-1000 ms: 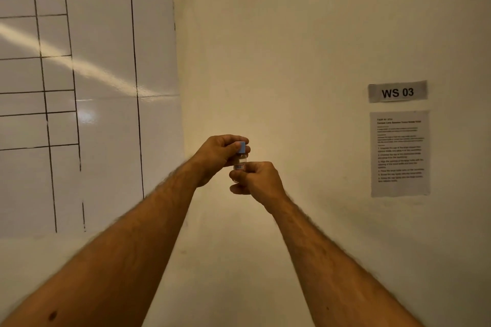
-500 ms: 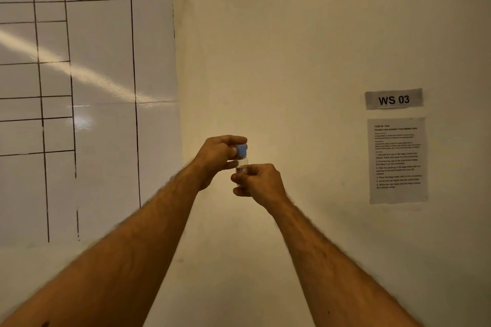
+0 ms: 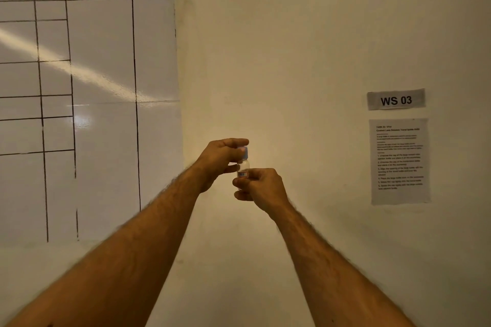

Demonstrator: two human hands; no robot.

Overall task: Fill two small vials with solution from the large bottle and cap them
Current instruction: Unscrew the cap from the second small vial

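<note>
Both arms are raised in front of a cream wall. The right hand pinches the lower body of a small vial, its thumb and curled fingers closed round the part bearing a small red-edged label. The vial stands upright, rising out of the top of this hand; its clear upper body shows between the two hands. The left hand sits just above and to the left of the right hand, fingers curled over the vial's blue cap and gripping it from above and from the side. The cap sits on the vial's neck; how tightly it is seated cannot be told. Left of the left hand a ruled whiteboard hangs on the wall. Well to the right of the right hand are a "WS 03" sign and, below it, a printed instruction sheet.
</note>
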